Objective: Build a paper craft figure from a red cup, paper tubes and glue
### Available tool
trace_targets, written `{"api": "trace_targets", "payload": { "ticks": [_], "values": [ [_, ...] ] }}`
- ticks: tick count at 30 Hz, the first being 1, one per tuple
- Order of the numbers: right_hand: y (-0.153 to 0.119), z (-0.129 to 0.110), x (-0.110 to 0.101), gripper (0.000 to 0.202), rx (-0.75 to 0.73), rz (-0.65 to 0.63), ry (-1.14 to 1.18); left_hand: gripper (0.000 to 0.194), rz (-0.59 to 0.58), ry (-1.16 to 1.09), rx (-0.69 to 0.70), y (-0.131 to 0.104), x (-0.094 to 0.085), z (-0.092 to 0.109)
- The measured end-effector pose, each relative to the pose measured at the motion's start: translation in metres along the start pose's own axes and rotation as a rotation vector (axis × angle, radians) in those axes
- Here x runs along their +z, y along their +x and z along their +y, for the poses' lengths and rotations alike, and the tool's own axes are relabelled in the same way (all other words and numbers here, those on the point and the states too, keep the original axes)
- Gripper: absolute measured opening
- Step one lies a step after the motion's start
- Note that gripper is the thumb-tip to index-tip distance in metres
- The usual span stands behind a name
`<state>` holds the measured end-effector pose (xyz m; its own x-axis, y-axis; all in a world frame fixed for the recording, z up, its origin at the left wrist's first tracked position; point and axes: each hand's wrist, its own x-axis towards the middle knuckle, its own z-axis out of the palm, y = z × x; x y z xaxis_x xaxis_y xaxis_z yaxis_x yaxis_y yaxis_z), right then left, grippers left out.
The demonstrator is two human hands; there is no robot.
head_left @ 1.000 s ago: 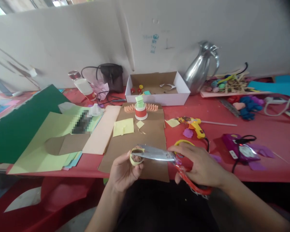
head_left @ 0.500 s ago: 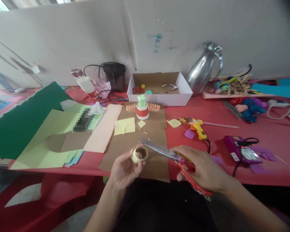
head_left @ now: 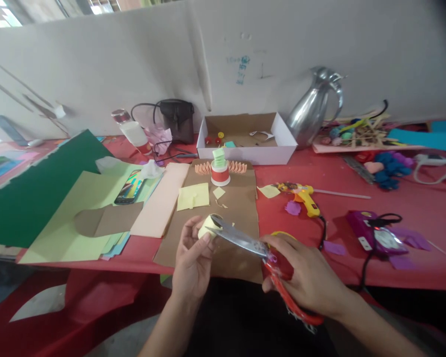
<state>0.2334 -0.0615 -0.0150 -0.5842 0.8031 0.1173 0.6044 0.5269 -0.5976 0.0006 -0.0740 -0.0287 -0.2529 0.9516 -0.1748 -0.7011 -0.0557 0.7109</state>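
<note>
Between its thumb and fingers my left hand (head_left: 194, 260) holds a small pale yellow paper-covered tube (head_left: 207, 226), tilted. My right hand (head_left: 301, 272) grips red-handled scissors (head_left: 241, 241), whose blades reach left to the tube's rim. One blade lies across the paper; whether it is cutting cannot be made out. Below the hands lies a brown cardboard sheet (head_left: 241, 208). On its far end stands a red and white paper cup figure (head_left: 220, 174) with folded orange arms and a folded green strip on top. Yellow paper (head_left: 193, 196) and small scraps lie nearer.
A yellow glue gun (head_left: 307, 201) and a purple box with a cable (head_left: 373, 233) lie at right. Behind are a white box (head_left: 245, 154), a metal jug (head_left: 314, 109), a black bag (head_left: 177, 119) and a bottle (head_left: 134, 133). Coloured paper sheets (head_left: 70, 223) and a phone (head_left: 130, 187) lie left.
My left hand has turned the tube so its side shows more and its opening less. The scissors have moved down onto the tube's rim, from just above it.
</note>
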Motion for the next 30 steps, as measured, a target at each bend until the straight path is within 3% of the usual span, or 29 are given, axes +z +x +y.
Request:
{"api": "trace_targets", "payload": {
  "ticks": [6, 10, 13, 17, 23, 27, 30],
  "values": [
    [-0.005, 0.004, 0.010, 0.040, 0.006, 0.049, 0.040, 0.035, 0.021, 0.003, -0.018, -0.002, 0.002, -0.002],
    [-0.006, 0.004, 0.008, 0.038, 0.023, -0.003, 0.107, 0.036, 0.037, 0.025, 0.008, -0.001, 0.000, 0.000],
    [0.002, 0.008, 0.007, 0.028, 0.203, -0.013, 0.133, 0.039, 0.011, 0.008, 0.037, 0.003, -0.005, 0.001],
    [0.021, 0.030, 0.012, 0.035, 0.415, 0.028, -0.200, 0.042, -0.058, 0.010, 0.057, 0.010, -0.012, 0.000],
    [0.035, 0.054, 0.016, 0.034, 0.322, 0.014, -0.423, 0.047, -0.060, 0.244, 0.146, 0.012, -0.015, 0.000],
    [0.030, 0.052, 0.012, 0.038, 0.269, 0.064, -0.523, 0.049, -0.073, 0.412, 0.249, 0.014, -0.015, 0.002],
    [0.028, 0.040, 0.009, 0.033, 0.205, 0.184, -0.550, 0.050, -0.107, 0.569, 0.301, 0.015, -0.015, 0.003]
  ]
}}
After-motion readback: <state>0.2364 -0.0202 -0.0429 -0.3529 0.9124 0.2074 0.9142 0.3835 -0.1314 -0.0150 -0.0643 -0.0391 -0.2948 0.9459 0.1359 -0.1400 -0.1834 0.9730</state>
